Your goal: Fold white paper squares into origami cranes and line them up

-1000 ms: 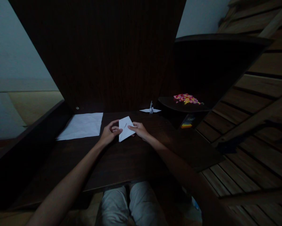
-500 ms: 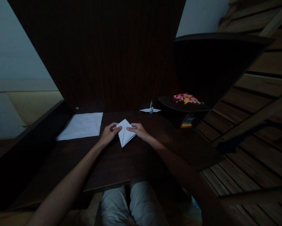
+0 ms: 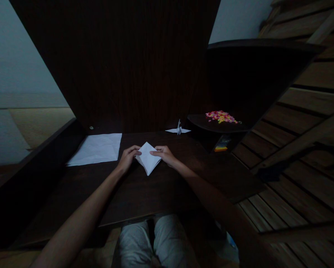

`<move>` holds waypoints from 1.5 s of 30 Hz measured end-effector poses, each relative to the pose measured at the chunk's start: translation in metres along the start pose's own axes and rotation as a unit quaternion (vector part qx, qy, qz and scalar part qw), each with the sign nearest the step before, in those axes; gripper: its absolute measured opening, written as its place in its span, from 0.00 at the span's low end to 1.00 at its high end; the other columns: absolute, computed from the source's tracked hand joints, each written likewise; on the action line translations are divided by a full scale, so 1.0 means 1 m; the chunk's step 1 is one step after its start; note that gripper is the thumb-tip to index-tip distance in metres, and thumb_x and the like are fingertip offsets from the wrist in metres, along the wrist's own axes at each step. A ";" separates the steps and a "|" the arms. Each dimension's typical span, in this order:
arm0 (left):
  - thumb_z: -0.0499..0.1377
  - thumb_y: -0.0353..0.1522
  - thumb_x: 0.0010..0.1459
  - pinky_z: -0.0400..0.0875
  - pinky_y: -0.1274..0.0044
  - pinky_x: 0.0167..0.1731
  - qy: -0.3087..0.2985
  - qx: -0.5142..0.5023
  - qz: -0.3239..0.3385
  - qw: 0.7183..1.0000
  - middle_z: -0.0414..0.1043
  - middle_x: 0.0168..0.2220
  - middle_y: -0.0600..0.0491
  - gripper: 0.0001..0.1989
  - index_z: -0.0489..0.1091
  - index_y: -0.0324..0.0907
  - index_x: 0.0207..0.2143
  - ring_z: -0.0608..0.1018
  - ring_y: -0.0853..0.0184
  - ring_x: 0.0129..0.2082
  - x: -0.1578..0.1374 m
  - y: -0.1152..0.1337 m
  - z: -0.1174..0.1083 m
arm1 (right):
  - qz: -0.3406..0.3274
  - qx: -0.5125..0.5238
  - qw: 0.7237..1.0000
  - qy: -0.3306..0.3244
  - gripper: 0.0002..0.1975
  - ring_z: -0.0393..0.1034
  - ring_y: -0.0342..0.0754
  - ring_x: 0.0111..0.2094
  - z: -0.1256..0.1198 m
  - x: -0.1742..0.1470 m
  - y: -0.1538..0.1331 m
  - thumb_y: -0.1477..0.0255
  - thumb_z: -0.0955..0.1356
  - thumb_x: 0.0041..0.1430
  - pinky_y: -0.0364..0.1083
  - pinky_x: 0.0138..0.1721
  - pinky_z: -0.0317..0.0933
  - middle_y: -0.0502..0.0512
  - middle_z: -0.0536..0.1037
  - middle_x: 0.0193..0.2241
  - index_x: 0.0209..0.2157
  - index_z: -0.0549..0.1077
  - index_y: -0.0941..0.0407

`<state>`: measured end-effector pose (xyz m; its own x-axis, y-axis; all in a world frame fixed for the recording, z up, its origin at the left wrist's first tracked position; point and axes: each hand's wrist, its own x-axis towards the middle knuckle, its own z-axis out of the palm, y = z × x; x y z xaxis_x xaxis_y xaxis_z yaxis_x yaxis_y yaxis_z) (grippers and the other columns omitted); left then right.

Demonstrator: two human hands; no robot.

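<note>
Clock from the folded white paper diamond, centre desk.

9–10 o'clock: white paper sheets (image 3: 97,149) lying flat on the dark wooden desk (image 3: 144,199), beside its left side panel (image 3: 35,167).

9 o'clock: left hand (image 3: 128,156) pinching the diamond's left corner, thumb on top.

Centre: folded white paper diamond (image 3: 148,160), corners at 12 and 6, layers visible at the lower right edge. Can't tell if it touches the desk.

3 o'clock: right hand (image 3: 164,154) gripping the right corner, thumb on the face, fingers partly hidden. Hands apart, paper spanning between.

1–2 o'clock: white origami crane (image 3: 179,130), wings spread, near the desk's back panel (image 3: 144,74).

2 o'clock: open shelf unit (image 3: 263,45). Its rounded shelf (image 3: 200,123) holds a pile of small pink, red and yellow pieces (image 3: 221,117), too small to identify. Compartment below: dark item with yellow-orange lower edge (image 3: 221,148), tilted.

3 o'clock, far right: wooden slats (image 3: 309,130).
</note>
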<state>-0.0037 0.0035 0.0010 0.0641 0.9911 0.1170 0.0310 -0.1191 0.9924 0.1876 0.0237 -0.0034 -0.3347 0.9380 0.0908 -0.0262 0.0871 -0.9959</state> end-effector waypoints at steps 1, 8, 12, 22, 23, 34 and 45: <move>0.59 0.33 0.42 0.65 0.76 0.28 0.000 0.003 0.002 1.000 0.73 0.26 0.55 0.09 0.73 0.40 0.28 0.73 0.65 0.27 0.000 -0.001 -0.001 | -0.001 0.001 1.000 0.004 0.13 0.62 0.41 0.22 0.000 0.000 0.000 0.63 0.72 0.40 0.40 0.25 0.52 0.47 0.71 0.19 0.20 0.71 0.58; 0.62 0.34 0.42 0.64 0.77 0.29 0.017 0.006 0.007 1.000 0.72 0.26 0.56 0.09 0.72 0.40 0.28 0.73 0.65 0.28 -0.002 0.001 -0.001 | 0.001 0.005 1.000 0.003 0.13 0.63 0.41 0.23 -0.001 -0.001 -0.003 0.64 0.73 0.41 0.40 0.25 0.52 0.47 0.71 0.19 0.20 0.70 0.58; 0.63 0.33 0.43 0.64 0.77 0.32 0.014 0.009 0.022 1.000 0.74 0.28 0.57 0.11 0.74 0.42 0.32 0.74 0.65 0.30 -0.002 0.000 -0.002 | 0.006 0.023 1.000 0.010 0.13 0.63 0.42 0.23 -0.001 -0.001 -0.003 0.64 0.73 0.40 0.40 0.25 0.53 0.48 0.72 0.20 0.22 0.71 0.59; 0.65 0.40 0.44 0.65 0.76 0.31 0.033 0.055 0.035 0.997 0.73 0.26 0.54 0.12 0.72 0.40 0.25 0.74 0.64 0.28 -0.001 -0.001 -0.003 | -0.028 0.027 0.999 0.030 0.11 0.66 0.42 0.24 -0.003 0.003 0.003 0.66 0.73 0.41 0.40 0.26 0.55 0.48 0.73 0.21 0.21 0.72 0.58; 0.65 0.42 0.44 0.65 0.75 0.30 0.035 0.057 0.034 0.997 0.73 0.26 0.54 0.14 0.72 0.40 0.25 0.74 0.64 0.28 -0.001 -0.001 -0.002 | -0.034 0.035 0.998 0.035 0.11 0.67 0.42 0.25 -0.003 0.003 0.003 0.66 0.73 0.41 0.41 0.27 0.57 0.48 0.74 0.22 0.22 0.73 0.58; 0.66 0.47 0.44 0.67 0.75 0.31 0.033 0.061 0.048 0.996 0.75 0.29 0.53 0.20 0.73 0.39 0.29 0.75 0.64 0.30 0.004 -0.010 -0.003 | -0.008 0.042 0.999 0.032 0.13 0.67 0.44 0.26 -0.005 0.004 0.004 0.66 0.73 0.39 0.41 0.28 0.56 0.48 0.75 0.24 0.28 0.75 0.57; 0.66 0.47 0.43 0.66 0.76 0.30 0.045 0.052 0.042 0.997 0.73 0.27 0.54 0.19 0.71 0.40 0.27 0.74 0.65 0.28 0.002 -0.005 0.000 | -0.111 -0.088 0.986 0.085 0.14 0.62 0.43 0.28 -0.008 0.006 0.004 0.63 0.72 0.43 0.42 0.32 0.57 0.48 0.68 0.25 0.18 0.68 0.57</move>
<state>-0.0042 0.0058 -0.0041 -0.0190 0.9781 0.2072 0.1321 -0.2030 0.9702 0.1931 0.0320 -0.0063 -0.1754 0.9305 0.3214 0.0887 0.3401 -0.9362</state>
